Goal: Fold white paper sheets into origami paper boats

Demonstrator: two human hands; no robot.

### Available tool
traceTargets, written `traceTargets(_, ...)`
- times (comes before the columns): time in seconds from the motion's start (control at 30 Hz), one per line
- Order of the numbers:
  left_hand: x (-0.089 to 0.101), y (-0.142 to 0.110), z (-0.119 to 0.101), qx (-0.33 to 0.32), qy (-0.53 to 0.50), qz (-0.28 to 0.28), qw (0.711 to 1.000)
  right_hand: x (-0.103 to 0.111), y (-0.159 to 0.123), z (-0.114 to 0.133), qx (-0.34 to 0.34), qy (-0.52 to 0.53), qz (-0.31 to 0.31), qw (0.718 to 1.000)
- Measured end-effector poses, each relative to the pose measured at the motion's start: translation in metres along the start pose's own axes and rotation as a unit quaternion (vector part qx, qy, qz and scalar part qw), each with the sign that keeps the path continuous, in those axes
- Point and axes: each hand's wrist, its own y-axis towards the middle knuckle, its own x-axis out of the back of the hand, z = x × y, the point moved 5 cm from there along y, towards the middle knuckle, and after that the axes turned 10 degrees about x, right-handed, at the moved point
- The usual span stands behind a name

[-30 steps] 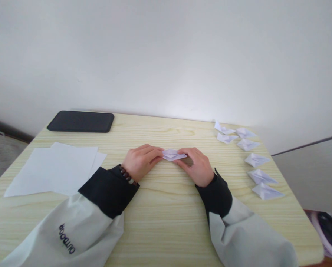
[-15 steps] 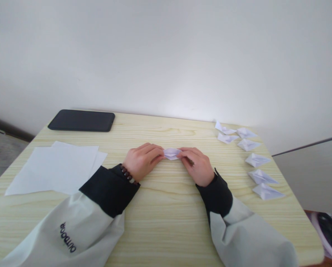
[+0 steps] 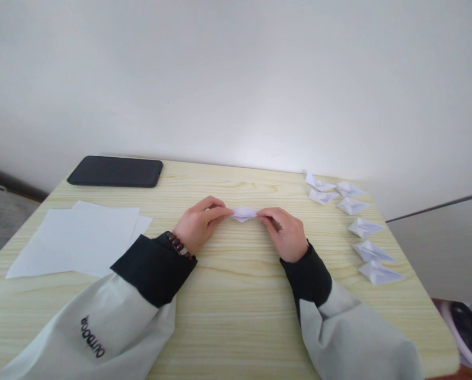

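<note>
A small white paper boat (image 3: 244,213) is stretched between my two hands above the middle of the wooden table. Its left tip is pinched between the thumb and fingers of my left hand (image 3: 200,224), which wears a dark beaded bracelet (image 3: 179,245) at the wrist. The thumb and forefinger of my right hand (image 3: 285,235) close on the opposite tip. The boat's centre fold shows between the fingertips, while both ends are partly covered by my fingers.
Several folded paper boats (image 3: 366,227) lie along the table's right side. White paper sheets (image 3: 89,235) overlap at the left, with a black phone (image 3: 116,171) behind them. A white wall (image 3: 236,84) rises at the table's back edge.
My hands have drawn slightly apart toward the boat's tips, and more of it shows. The boat looks turned a little. Everything else on the table stays put.
</note>
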Motion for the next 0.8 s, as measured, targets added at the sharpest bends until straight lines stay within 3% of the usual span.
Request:
traceTargets(0.2, 0.0, -0.003, -0.005, -0.027, 0.01, 0.008, 1.0, -0.001, 0.003, 0.011, 0.056, 0.027, 0.015, 0.998)
traceTargets(0.47, 0.0, -0.002, 0.0, 0.062, -0.021, 0.017, 0.998, 0.0, 0.003, 0.011, 0.019, 0.031, -0.015, 0.999)
traceTargets(0.8, 0.0, 0.0, -0.007, -0.009, -0.046, 0.053, 0.998, 0.0, 0.004, 0.013, 0.036, 0.037, -0.007, 0.999)
